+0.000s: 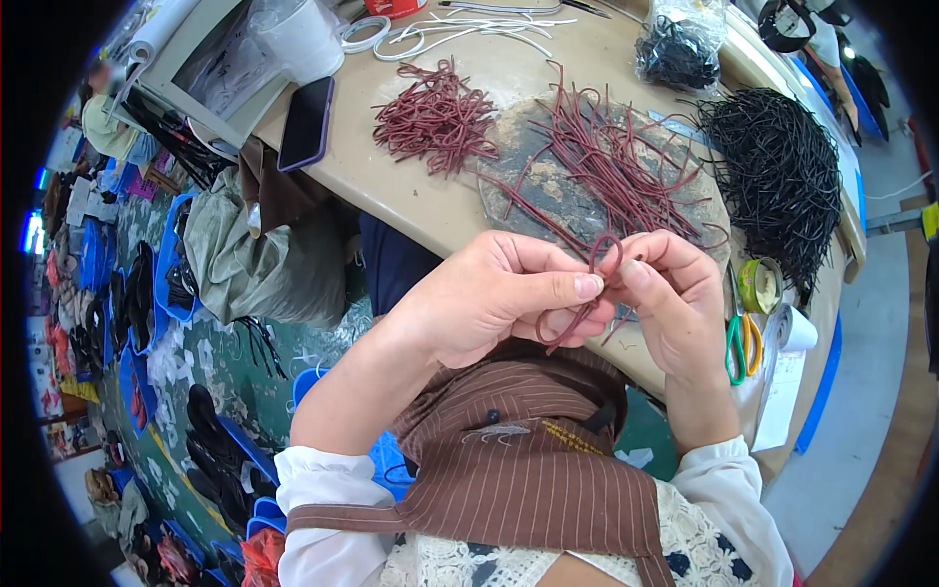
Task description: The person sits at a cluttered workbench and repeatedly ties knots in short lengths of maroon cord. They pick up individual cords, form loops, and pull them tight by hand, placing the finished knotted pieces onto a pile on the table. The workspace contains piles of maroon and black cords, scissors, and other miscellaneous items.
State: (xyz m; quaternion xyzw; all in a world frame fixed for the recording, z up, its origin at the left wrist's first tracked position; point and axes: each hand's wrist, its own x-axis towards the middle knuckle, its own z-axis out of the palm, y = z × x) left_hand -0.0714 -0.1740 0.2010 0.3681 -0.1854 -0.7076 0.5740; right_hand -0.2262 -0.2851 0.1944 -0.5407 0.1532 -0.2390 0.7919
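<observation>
Between my two hands, just above the table's near edge, is a dark red cord (603, 256) bent into a loop. My left hand (528, 293) pinches it between thumb and fingers, and a second bend of cord hangs below those fingers. Close against it, my right hand (675, 289) has thumb and forefinger pressed together on the cord near the loop. Exactly where the cord crosses is hidden by the fingertips. Beyond my hands, loose dark red cords (626, 181) lie spread over a worn grey round board (504, 196). A bunch of shorter, curled red cords (435, 117) sits left of it.
Right of the board is a large heap of black cords (773, 166). Green-handled scissors (736, 349), a tape roll (760, 286) and a paper roll (797, 328) lie near my right forearm. A phone (306, 124) rests at the table's left edge; white cords (469, 37) lie at the back.
</observation>
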